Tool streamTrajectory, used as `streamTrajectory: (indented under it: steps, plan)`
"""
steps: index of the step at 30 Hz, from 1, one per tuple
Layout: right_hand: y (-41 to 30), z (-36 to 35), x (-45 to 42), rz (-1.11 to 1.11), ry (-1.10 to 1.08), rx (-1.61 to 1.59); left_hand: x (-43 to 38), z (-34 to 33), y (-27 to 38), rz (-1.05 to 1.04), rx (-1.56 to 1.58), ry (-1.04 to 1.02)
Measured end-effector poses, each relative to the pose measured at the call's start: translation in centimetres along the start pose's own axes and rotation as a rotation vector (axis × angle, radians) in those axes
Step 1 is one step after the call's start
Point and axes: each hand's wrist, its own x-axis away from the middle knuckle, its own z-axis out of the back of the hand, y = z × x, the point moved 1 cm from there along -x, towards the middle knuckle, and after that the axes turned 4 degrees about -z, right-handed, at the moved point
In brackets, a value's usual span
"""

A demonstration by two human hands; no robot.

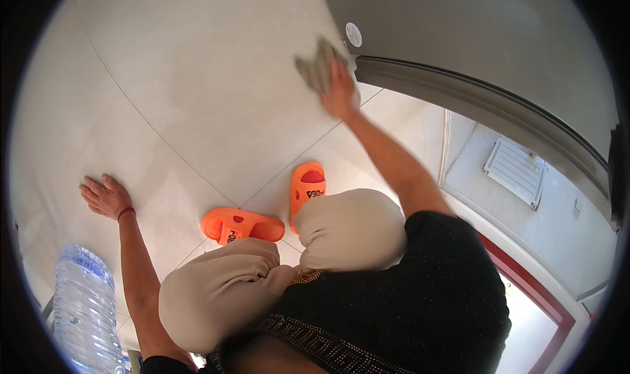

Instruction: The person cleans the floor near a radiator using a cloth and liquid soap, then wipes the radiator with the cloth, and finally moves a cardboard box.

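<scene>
My right hand [340,91], blurred by motion, presses a grey-brown cloth [317,69] against the pale tiled surface, beside the corner of a dark grey panel [443,24]. The fingers lie over the cloth and hide part of it. Far to the left, my left hand [106,196] lies palm down on the same pale surface, with a red cord around its wrist. It holds nothing, and its fingers are slightly apart. Between my arms are my bent knees in beige trousers [349,229] and two orange slide sandals [241,225] on the tiled floor [266,192].
A large clear plastic water bottle [83,305] stands by my left forearm. The dark panel bears a round sticker [353,34] and has a long grooved lower edge [472,96]. Beyond it are a white radiator [514,172] and a dark red frame [529,290] at the right.
</scene>
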Motion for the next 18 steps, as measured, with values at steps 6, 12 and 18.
streamTrajectory:
  steps: [6,12,18]
  plan:
    - [10.0,-1.9,26.3,-0.875,-0.463,-0.118,-0.4,0.1,0.7,-0.036,-0.020,0.007]
    - [5.8,7.9,23.4,-0.673,-0.707,-0.143,0.3,0.2,-0.1,-0.025,-0.018,0.011]
    - [-8.4,13.1,-2.5,0.206,-0.033,-0.239,-0.1,0.3,0.5,-0.024,0.007,0.029]
